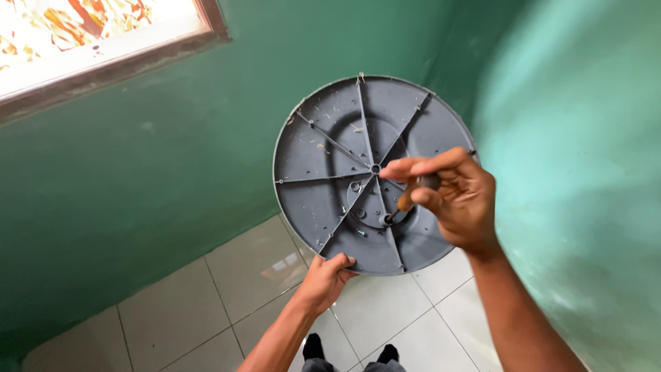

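Observation:
A round grey plastic disc (323, 158) with radial ribs on its underside is held up facing me, in front of a green wall. My left hand (327, 279) grips its lower rim, thumb over the edge. My right hand (451, 196) is closed around a dark-handled screwdriver (413, 193), whose tip points down-left at a screw spot near the disc's hub (375, 168). Bits of dust and debris cling to the disc's ribs.
Green walls (138, 172) meet in a corner behind the disc. A wooden-framed window (103, 41) sits at the upper left. Pale floor tiles (206, 310) lie below, with my dark-socked feet (351, 353) at the bottom edge.

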